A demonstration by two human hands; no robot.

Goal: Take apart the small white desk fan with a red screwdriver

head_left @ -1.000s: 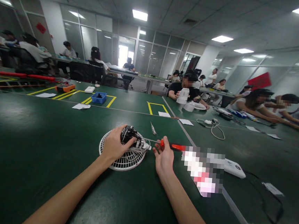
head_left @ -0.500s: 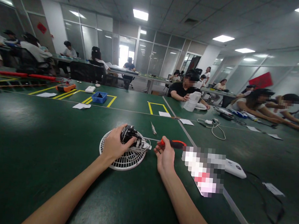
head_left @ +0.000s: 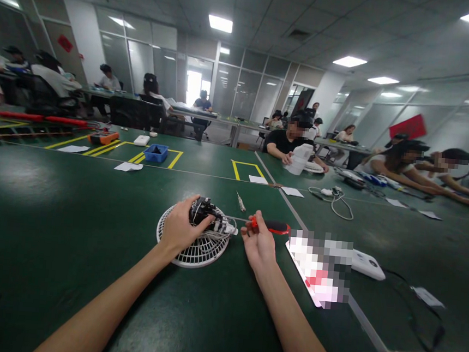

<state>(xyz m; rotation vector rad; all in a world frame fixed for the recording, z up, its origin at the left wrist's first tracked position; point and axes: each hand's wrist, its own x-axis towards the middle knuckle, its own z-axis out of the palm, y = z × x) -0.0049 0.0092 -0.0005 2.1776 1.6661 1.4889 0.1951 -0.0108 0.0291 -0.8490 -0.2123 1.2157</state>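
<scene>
My left hand (head_left: 181,227) is closed around a black fan motor (head_left: 202,210) with white wires and white parts on its right side. Beneath the motor lies a round white fan grille (head_left: 199,258) on the green table. Between thumb and fingers, my right hand (head_left: 261,238) grips a screwdriver (head_left: 276,227) with a red and black handle. Its shaft points left into the motor's right side; the tip is hidden there. Beyond my hands lies a second, small screwdriver (head_left: 241,202) with a clear handle.
A lit, blurred phone (head_left: 308,275) lies right of my right arm, near a white device (head_left: 368,264). Further back are a blue bin (head_left: 156,153), an orange-and-black tool (head_left: 103,138), paper slips and a coiled cable (head_left: 341,202). Across the table a person (head_left: 289,139) handles a white part.
The screwdriver handle has turned slightly and sits more level, with small shifts in my right hand's fingers. My left hand and the motor stay in place.
</scene>
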